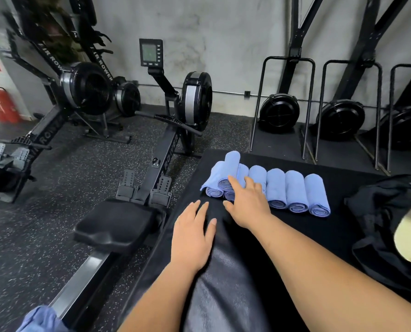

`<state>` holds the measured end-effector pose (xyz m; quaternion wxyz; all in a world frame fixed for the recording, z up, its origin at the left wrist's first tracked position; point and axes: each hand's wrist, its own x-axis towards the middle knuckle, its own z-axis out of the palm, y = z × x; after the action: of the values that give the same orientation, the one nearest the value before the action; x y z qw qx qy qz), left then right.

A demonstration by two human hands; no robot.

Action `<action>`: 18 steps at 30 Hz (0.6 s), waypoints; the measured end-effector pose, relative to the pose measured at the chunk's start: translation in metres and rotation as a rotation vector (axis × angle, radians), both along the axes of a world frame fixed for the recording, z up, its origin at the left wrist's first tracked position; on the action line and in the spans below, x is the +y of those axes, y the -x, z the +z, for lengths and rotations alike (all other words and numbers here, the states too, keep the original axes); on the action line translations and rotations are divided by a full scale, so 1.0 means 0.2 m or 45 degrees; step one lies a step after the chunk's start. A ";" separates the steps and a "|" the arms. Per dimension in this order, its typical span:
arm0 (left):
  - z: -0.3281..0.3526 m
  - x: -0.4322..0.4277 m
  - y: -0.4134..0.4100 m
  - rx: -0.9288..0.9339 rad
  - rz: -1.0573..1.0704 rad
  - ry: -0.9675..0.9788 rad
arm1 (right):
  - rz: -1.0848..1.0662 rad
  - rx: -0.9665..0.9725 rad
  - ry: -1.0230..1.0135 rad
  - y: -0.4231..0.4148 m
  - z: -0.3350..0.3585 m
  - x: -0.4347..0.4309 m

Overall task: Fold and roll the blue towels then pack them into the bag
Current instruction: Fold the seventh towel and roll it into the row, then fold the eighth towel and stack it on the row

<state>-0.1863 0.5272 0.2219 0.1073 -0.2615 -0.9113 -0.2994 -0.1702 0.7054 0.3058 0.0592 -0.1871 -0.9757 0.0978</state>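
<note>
A person's right hand (247, 202) reaches with fingers spread wide, holding nothing, over the left end of a row of rolled light-blue terry towels (295, 192) lying side by side on a black padded mat (343, 236) at centre frame; one roll sits stacked on top of the others at that end. The left hand (194, 236) lies flat on the mat just below, fingers straight. A crumpled black fabric bag (386, 212) sits at the right edge, near the row's right end. A black rowing machine (118, 224) stands at left; a loose blue cloth (41, 319) shows at lower left.
</note>
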 end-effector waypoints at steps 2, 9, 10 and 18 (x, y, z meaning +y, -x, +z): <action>0.05 -0.03 -0.01 0.004 0.020 0.014 | 0.030 -0.009 -0.018 -0.05 0.03 -0.03; 0.28 -0.31 -0.10 -0.034 0.102 0.136 | 0.159 -0.043 0.019 -0.24 0.15 -0.26; 0.32 -0.35 -0.12 -0.027 0.116 0.148 | 0.181 -0.042 0.021 -0.27 0.16 -0.31; 0.50 -0.79 -0.33 -0.133 0.244 0.231 | 0.380 -0.048 0.033 -0.42 0.29 -0.72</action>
<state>-0.1212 0.3690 0.3223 0.0638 -0.1661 -0.9598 -0.2173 -0.0871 0.5619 0.3641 0.0234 -0.0425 -0.9922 0.1148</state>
